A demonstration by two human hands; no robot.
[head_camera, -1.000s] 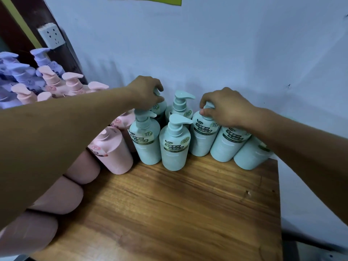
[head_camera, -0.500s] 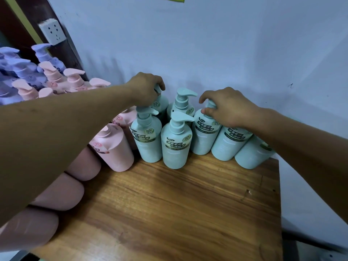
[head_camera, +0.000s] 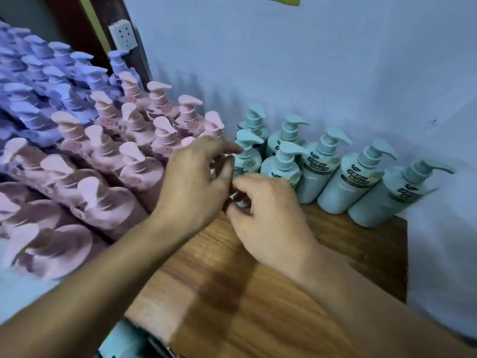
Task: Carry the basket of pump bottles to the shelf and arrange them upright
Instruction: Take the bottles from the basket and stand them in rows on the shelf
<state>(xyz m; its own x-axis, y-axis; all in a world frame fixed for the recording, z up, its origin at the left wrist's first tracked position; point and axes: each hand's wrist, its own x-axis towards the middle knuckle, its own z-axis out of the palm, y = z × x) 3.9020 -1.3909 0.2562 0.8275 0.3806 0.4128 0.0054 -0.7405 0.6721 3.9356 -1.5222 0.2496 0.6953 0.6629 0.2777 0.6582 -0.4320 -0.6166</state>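
Two bare hands hover over a wooden shelf crowded with standing pump bottles.
The left grip and right grip are both loosely curled and released, holding nothing. Seven teal bottles stand upright along the wall, just beyond and to the right of the hands. The front-left teal bottle is just beside the left fingertips, so the left is nearer. Pink bottles and purple bottles fill the left side, too blurred to count.
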